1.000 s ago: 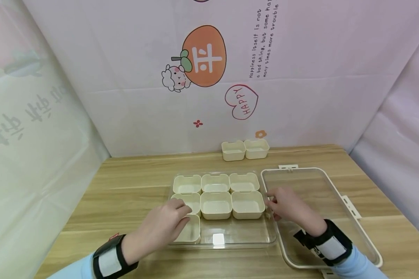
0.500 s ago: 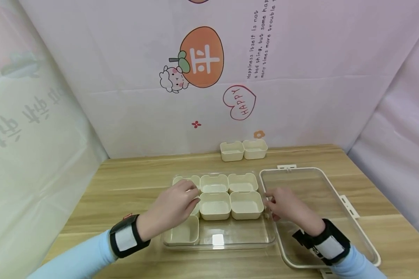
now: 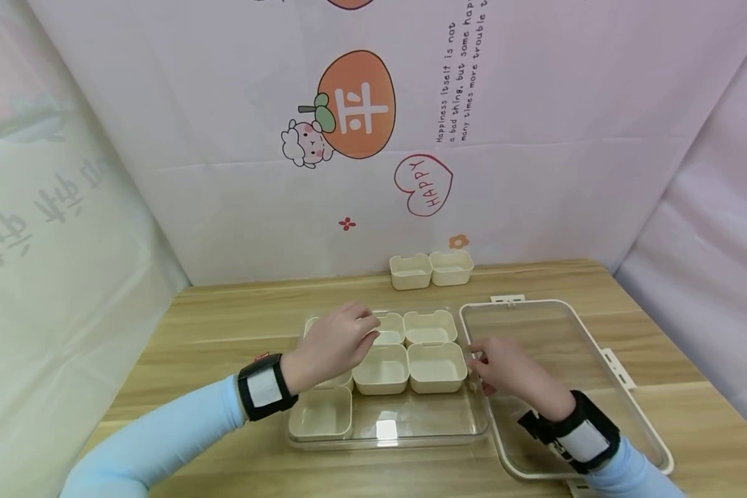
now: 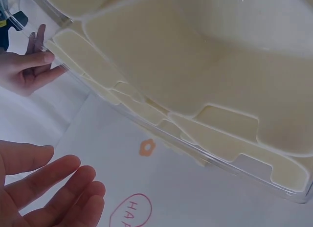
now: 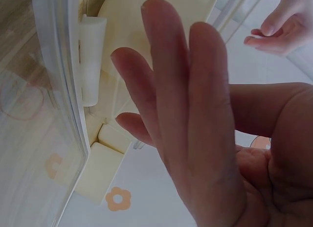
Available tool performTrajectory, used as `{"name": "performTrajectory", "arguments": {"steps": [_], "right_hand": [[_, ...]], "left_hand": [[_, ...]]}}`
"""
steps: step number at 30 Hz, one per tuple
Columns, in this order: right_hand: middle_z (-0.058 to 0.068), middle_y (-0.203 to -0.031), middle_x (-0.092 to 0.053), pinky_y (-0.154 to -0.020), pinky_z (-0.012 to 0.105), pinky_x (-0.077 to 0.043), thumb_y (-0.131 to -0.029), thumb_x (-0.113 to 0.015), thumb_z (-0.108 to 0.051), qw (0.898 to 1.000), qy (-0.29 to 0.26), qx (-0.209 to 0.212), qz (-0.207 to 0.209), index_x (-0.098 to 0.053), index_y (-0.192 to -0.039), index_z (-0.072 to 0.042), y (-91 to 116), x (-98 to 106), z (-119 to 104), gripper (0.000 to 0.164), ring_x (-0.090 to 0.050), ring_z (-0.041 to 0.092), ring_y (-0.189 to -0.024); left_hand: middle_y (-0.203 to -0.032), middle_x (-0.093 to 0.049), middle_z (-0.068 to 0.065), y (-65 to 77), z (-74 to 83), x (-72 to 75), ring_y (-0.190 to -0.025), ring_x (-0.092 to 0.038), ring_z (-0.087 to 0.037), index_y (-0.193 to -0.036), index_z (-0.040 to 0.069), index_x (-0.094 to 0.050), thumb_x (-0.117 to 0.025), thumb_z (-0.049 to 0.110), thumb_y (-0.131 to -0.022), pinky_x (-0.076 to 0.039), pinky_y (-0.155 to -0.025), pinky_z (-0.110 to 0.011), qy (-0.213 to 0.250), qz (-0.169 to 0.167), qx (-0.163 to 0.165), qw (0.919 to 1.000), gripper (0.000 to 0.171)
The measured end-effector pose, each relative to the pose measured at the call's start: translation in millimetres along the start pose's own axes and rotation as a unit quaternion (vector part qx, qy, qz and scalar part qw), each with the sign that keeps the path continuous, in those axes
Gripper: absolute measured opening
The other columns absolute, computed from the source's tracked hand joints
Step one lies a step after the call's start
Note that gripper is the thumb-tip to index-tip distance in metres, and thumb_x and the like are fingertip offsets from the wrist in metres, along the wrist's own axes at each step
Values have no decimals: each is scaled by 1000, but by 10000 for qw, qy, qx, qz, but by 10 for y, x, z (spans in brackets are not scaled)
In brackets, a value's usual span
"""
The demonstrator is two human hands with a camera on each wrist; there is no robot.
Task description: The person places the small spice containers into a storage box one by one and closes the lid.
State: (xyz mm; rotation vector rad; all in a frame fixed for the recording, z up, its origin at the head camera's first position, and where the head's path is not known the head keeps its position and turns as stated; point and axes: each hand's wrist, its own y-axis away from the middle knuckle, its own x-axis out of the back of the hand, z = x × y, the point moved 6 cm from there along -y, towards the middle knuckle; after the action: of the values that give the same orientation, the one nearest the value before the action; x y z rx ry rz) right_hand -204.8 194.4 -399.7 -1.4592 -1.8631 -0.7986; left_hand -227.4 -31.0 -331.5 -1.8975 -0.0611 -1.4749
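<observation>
- White printed cloth (image 3: 224, 214) hangs behind a wood-grain tabletop (image 3: 224, 315).
- The left hand (image 3: 337, 340) hovers over a clear rectangular plastic tray (image 3: 423, 415), fingers relaxed and empty.
- The right hand (image 3: 504, 366) is at the tray's right rim, fingers nearly straight; contact cannot be told.
- In the tray sit seven cream plastic boxes (image 3: 381, 370): three back, three middle, one front left.
- Beside it lies a clear, cream-edged lid (image 3: 557, 342); farther back, two more cream boxes (image 3: 411, 273).
- The left hand partly hides several boxes; the left wrist view crops the nearest.
</observation>
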Motion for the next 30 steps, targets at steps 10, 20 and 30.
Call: {"name": "performTrajectory", "arguments": {"steps": [10, 20, 30], "right_hand": [[4, -58, -62, -40, 19, -45, -82, -50, -3, 9998, -10, 190, 27, -59, -104, 6, 12, -6, 11, 25, -54, 9, -38], [5, -61, -63, -44, 21, -45, -83, -51, -5, 9998, 163, 94, 10, -58, -107, 5, 11, 4, 11, 27, -53, 7, -38], [4, -61, -63, -43, 22, -45, -83, -52, -6, 9999, 157, 1, 4, -58, -109, 4, -14, 11, 9, 28, -53, 8, -38]], "left_hand": [[-81, -58, 0, -219, -187, -190, -75, -54, -13, -82, 12, -65, -59, 16, -81, -47, -64, -24, -61, 112, 86, 9999, 8], [-75, -55, 0, -478, -349, -406, -70, -50, -13, -76, 11, -62, -55, 15, -83, -44, -63, -23, -100, -91, 186, 9997, 11], [-71, -51, 1, -726, -482, -623, -65, -47, -12, -74, 14, -62, -54, 16, -82, -41, -54, -21, -231, -184, 445, 9986, 12]]}}
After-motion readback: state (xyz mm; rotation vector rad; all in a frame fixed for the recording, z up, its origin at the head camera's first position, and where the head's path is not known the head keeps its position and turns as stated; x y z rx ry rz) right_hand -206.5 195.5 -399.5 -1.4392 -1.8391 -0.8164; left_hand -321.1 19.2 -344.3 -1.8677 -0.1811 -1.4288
